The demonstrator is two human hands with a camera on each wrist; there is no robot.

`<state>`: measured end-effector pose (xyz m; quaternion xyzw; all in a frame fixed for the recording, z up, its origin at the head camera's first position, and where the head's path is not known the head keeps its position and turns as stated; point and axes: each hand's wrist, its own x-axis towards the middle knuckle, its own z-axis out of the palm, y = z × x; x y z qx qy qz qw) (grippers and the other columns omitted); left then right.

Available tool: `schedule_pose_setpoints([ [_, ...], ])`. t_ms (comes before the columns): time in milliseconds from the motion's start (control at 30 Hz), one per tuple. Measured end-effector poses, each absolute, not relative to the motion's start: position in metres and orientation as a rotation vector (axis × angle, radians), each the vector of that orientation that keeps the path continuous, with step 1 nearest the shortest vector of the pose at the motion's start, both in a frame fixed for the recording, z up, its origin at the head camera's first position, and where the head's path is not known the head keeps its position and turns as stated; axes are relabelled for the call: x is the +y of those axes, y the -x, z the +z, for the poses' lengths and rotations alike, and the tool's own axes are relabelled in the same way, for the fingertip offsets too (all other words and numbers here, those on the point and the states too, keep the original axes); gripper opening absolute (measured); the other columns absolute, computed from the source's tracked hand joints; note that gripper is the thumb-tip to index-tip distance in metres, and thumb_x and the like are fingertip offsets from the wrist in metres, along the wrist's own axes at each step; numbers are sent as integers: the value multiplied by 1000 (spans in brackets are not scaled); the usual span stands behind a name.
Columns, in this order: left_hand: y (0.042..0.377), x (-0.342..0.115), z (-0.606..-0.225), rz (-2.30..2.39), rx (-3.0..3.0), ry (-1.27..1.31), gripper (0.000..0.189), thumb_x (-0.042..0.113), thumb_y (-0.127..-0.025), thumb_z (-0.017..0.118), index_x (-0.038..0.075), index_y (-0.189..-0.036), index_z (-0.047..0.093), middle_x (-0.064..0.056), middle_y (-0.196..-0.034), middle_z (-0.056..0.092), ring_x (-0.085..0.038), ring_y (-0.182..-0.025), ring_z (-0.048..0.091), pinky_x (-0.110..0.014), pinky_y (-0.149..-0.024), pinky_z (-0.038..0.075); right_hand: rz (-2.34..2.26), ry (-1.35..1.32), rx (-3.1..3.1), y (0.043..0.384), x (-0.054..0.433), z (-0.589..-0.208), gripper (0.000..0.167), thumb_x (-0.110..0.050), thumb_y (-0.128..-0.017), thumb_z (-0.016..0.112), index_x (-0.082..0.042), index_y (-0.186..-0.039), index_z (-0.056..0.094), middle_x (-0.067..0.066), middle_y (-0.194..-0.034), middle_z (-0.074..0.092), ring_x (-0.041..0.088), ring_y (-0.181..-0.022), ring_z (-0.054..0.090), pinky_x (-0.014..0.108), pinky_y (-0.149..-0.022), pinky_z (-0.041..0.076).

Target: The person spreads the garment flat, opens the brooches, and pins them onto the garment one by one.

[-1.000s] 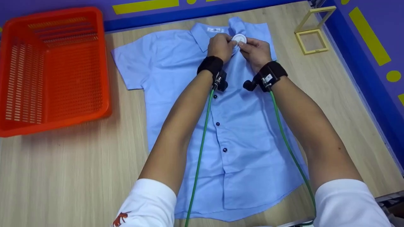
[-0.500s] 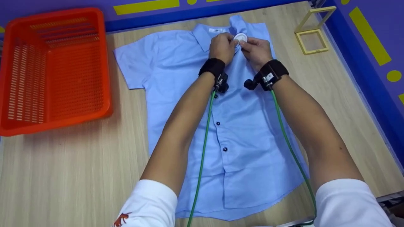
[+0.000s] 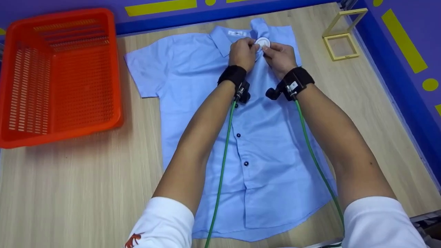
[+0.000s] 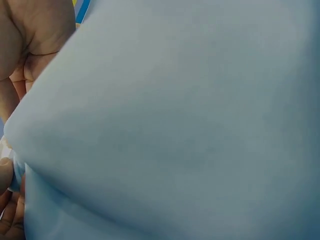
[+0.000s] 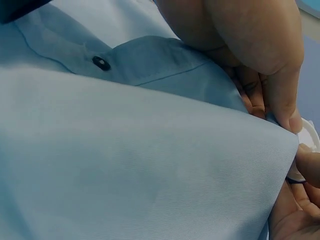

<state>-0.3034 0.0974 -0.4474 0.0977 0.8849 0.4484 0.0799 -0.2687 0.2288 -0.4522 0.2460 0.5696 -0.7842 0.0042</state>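
A light-blue short-sleeved shirt point(image 3: 272, 137) lies spread on the table, its front facing up. Near its collar, both hands pinch a round white badge point(image 3: 262, 42) together with gathered shirt cloth. My left hand point(image 3: 242, 53) holds the badge's left side, thumb on its face. From the right, my right hand point(image 3: 281, 57) pinches it with thumb and fingers. Raised shirt fabric point(image 4: 175, 120) fills most of the left wrist view. In the right wrist view, part of the white badge point(image 5: 312, 134) shows between the thumbs, beside a dark shirt button point(image 5: 101, 63). The badge's underside is hidden.
An orange plastic basket point(image 3: 119, 103) stands at the left of the wooden table point(image 3: 86, 193). At the back right is a small yellow hinged frame point(image 3: 329, 48), standing unfolded. Green cables point(image 3: 222, 172) run from both wrist cameras over the shirt. Blue-and-purple panels point(image 3: 241, 12) border the table.
Both hands stay on the badge with only slight shifts. The view has moved a little; shirt, basket and frame otherwise lie as before.
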Motion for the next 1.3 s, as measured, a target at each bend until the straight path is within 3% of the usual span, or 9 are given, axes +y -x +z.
schedule_pose_setpoints([
  [267, 305, 87, -447, 1293, 2666, -310, 31, 22, -103, 58, 11, -131, 68, -1, -122, 68, -10, -109, 61, -17, -89, 44, -2487, -757, 1835, 269, 229, -455, 17, 0, -90, 72, 3, -107, 71, 10, -101, 65, 16, -90, 63, 22, -72, 53],
  [467, 308, 71, -449, 1054, 2750, -357, 35, 21, -103, 58, 13, -136, 64, -3, -130, 64, -15, -119, 58, -21, -97, 43, -2444, -637, 2031, 268, 230, -457, 26, 5, -84, 77, 0, -108, 71, 10, -104, 65, 19, -95, 63, 28, -83, 53],
  [667, 312, 35, -450, 746, 2865, -419, 42, 28, -102, 57, 12, -140, 60, -9, -135, 59, -25, -126, 52, -34, -105, 41, -2192, -529, 2206, 271, 233, -462, 39, 4, -80, 81, -3, -117, 71, 6, -112, 63, 18, -107, 57, 25, -90, 48],
  [833, 319, -13, -449, 563, 2890, -377, 53, 37, -103, 51, 4, -144, 53, -18, -142, 52, -33, -130, 47, -44, -108, 38, -2278, -459, 2070, 271, 245, -468, 44, 0, -81, 81, 1, -123, 66, 9, -115, 62, 18, -107, 58, 25, -92, 47],
  [967, 326, -57, -452, 398, 2836, -246, 65, 44, -105, 44, 5, -156, 33, -26, -159, 26, -43, -145, 24, -50, -118, 22, -2416, -430, 1987, 273, 261, -470, 32, -6, -91, 73, 6, -120, 63, 11, -113, 61, 20, -103, 61, 32, -99, 47],
  [1100, 328, -87, -464, 242, 2733, -117, 75, 58, -104, 34, 22, -163, 5, -26, -164, -11, -52, -148, -9, -57, -120, -3, -1934, -415, 2561, 275, 281, -470, 33, -20, -102, 60, 3, -124, 64, 12, -116, 62, 20, -109, 57, 30, -102, 42],
  [1200, 329, -95, -476, 182, 2677, -87, 77, 66, -101, 28, 32, -161, -7, -26, -162, -20, -58, -143, -17, -64, -116, -6, -1245, -331, 2921, 275, 293, -471, 43, -28, -104, 52, -2, -138, 58, 17, -137, 56, 26, -132, 45, 33, -111, 30],
  [1300, 333, -93, -483, 164, 2647, -67, 78, 70, -99, 24, 36, -159, -13, -26, -161, -22, -62, -141, -16, -68, -114, -3, -888, -191, 2921, 275, 301, -473, 54, -30, -106, 44, 0, -151, 41, 27, -158, 30, 42, -148, 20, 47, -121, 13],
])
